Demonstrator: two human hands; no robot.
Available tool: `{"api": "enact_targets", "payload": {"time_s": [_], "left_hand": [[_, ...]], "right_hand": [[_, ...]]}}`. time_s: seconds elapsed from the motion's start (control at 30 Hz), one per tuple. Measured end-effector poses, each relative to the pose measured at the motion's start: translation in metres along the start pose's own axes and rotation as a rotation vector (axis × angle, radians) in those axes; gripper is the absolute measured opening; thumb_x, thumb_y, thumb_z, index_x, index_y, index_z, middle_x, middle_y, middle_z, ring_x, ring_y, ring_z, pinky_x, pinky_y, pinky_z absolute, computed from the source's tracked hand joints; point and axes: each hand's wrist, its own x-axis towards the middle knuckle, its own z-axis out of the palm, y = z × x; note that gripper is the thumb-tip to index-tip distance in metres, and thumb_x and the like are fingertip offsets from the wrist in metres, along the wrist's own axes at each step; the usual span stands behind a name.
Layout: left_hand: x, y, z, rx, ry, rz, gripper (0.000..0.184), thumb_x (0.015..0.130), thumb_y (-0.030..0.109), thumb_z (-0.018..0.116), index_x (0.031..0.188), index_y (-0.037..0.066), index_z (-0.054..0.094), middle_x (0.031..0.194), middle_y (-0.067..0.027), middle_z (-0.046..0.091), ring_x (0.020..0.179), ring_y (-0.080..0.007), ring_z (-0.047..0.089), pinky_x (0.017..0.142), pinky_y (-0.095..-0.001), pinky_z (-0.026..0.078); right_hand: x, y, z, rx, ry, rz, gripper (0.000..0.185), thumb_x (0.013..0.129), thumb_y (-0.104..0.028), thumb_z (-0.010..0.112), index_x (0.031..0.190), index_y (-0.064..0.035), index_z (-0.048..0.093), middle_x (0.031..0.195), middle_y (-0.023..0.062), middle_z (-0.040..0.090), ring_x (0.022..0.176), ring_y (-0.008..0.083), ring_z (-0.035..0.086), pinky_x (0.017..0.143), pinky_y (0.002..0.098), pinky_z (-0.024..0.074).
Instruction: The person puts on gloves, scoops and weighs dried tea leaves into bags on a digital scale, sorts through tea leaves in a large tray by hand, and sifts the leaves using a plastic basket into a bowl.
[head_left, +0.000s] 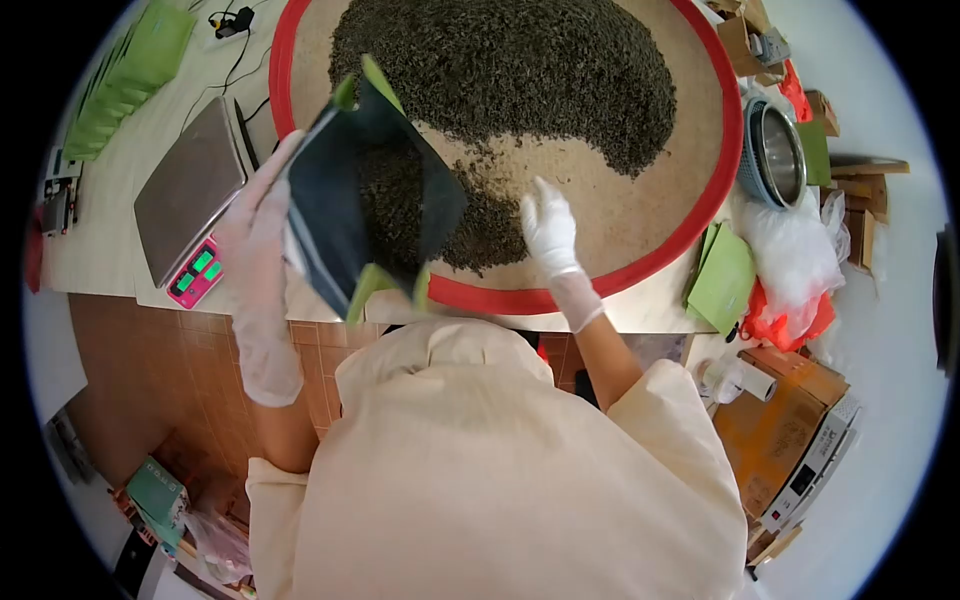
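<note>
1. One pale desk across the upper part of the view, above a reddish-brown tiled floor, with a white wall at far right.
2. On the desk, a broad round tray, tan inside, edged in red.
3. Left of the tray, a scale with a flat metal plate and a pink panel lit green; beyond, a row of green packets, too overlapped to count.
4. Right of the tray, a metal bowl nested in a blue basket, a whitish plastic bag and, lower down, a brown carton.
5. Over the tray's near left side, a tilted pouch, mouth spread wide: smooth dark lining, green corners, dark leaf visible inside.
6. Left hand, white-gloved, gripping the pouch by its left side.
7. Right hand, also white-gloved, loosely extended over the tray, just beside the smaller heap; cannot tell whether touching.
8. Counted: two hands, one pouch held, one tray, one scale, one bowl; two heaps of crinkled, near-black leaf, including the larger heap at the far side; at least two flat green sheets at right.
</note>
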Motion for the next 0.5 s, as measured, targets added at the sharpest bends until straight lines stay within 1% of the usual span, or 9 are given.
{"api": "enact_targets", "payload": {"time_s": [0.03, 0.07, 0.1, 0.17, 0.2, 0.37, 0.4, 0.43, 0.5], "left_hand": [[-0.002, 0.005, -0.004, 0.017, 0.033, 0.053, 0.039, 0.086, -0.001, 0.043, 0.121, 0.002, 0.059, 0.11, -0.0063, 0.064, 0.091, -0.0082, 0.059, 0.083, -0.0198, 0.044], [-0.004, 0.006, -0.012, -0.088, 0.043, -0.035, 0.037, 0.088, 0.002, 0.044, 0.123, -0.005, 0.055, 0.12, -0.013, 0.059, 0.112, -0.0146, 0.054, 0.099, -0.025, 0.036], [-0.008, 0.01, -0.016, -0.078, 0.039, -0.042, 0.037, 0.088, 0.002, 0.044, 0.123, -0.005, 0.055, 0.12, -0.013, 0.059, 0.112, -0.0146, 0.054, 0.099, -0.025, 0.036], [-0.014, 0.019, -0.025, -0.183, 0.099, 0.015, 0.038, 0.09, 0.003, 0.044, 0.125, -0.01, 0.05, 0.121, -0.0165, 0.057, 0.109, -0.0176, 0.056, 0.097, -0.0263, 0.039], [-0.016, 0.02, -0.03, -0.143, 0.116, 0.039, 0.039, 0.091, 0.004, 0.044, 0.126, -0.013, 0.046, 0.122, -0.0197, 0.056, 0.11, -0.0205, 0.056, 0.098, -0.0281, 0.039], [-0.031, 0.018, -0.046, -0.151, 0.184, 0.049, 0.038, 0.091, 0.003, 0.043, 0.126, -0.012, 0.047, 0.123, -0.02, 0.055, 0.113, -0.0209, 0.054, 0.1, -0.029, 0.039], [-0.033, 0.014, -0.052, -0.156, 0.202, 0.05, 0.037, 0.091, 0.002, 0.043, 0.126, -0.012, 0.046, 0.124, -0.0199, 0.055, 0.114, -0.0205, 0.054, 0.1, -0.0291, 0.038], [-0.034, 0.009, -0.058, -0.164, 0.222, 0.051, 0.037, 0.092, 0.001, 0.043, 0.126, -0.012, 0.046, 0.124, -0.0198, 0.054, 0.114, -0.02, 0.054, 0.101, -0.0293, 0.038], [-0.036, 0.001, -0.066, -0.154, 0.211, 0.065, 0.037, 0.092, 0.001, 0.043, 0.126, -0.012, 0.046, 0.125, -0.0196, 0.054, 0.114, -0.0197, 0.054, 0.101, -0.0294, 0.038]], "right_hand": [[-0.02, 0.012, 0.022, -0.126, -0.025, 0.01, 0.049, 0.089, -0.034, 0.053, 0.127, -0.0026, 0.049, 0.126, 0.0224, 0.051, 0.118, 0.0391, 0.046, 0.1, 0.0453, 0.0356], [-0.032, 0.02, 0.04, -0.145, -0.084, 0.083, 0.058, 0.088, -0.036, 0.053, 0.133, -0.0027, 0.041, 0.136, 0.0234, 0.041, 0.126, 0.0403, 0.037, 0.105, 0.0485, 0.028], [-0.04, 0.013, 0.049, -0.14, -0.078, 0.134, 0.061, 0.088, -0.037, 0.054, 0.136, -0.0033, 0.037, 0.139, 0.0241, 0.036, 0.129, 0.0399, 0.032, 0.107, 0.0503, 0.0229], [-0.042, -0.001, 0.068, -0.053, -0.051, 0.065, 0.061, 0.088, -0.037, 0.053, 0.136, -0.0034, 0.036, 0.14, 0.0242, 0.034, 0.13, 0.0403, 0.03, 0.108, 0.0501, 0.0214], [-0.036, -0.016, 0.068, -0.009, -0.084, 0.014, 0.06, 0.088, -0.036, 0.052, 0.136, -0.0028, 0.037, 0.14, 0.0242, 0.034, 0.13, 0.0405, 0.03, 0.108, 0.0495, 0.0211], [0.0, -0.064, 0.098, 0.078, -0.177, -0.116, 0.056, 0.089, -0.035, 0.051, 0.133, -0.0019, 0.04, 0.138, 0.0229, 0.037, 0.129, 0.0388, 0.033, 0.109, 0.0451, 0.0238], [0.004, -0.071, 0.101, 0.096, -0.171, -0.162, 0.048, 0.09, -0.032, 0.05, 0.129, -0.0045, 0.047, 0.136, 0.0202, 0.042, 0.128, 0.0364, 0.037, 0.108, 0.0432, 0.0269], [0.004, -0.072, 0.105, 0.102, -0.175, -0.164, 0.048, 0.09, -0.032, 0.05, 0.129, -0.0045, 0.047, 0.136, 0.0202, 0.042, 0.128, 0.0364, 0.037, 0.108, 0.0432, 0.0269], [0.008, -0.073, 0.103, 0.207, -0.334, -0.411, 0.039, 0.09, -0.028, 0.05, 0.123, -0.0072, 0.054, 0.133, 0.0175, 0.047, 0.125, 0.0339, 0.042, 0.106, 0.0416, 0.0307]]}}
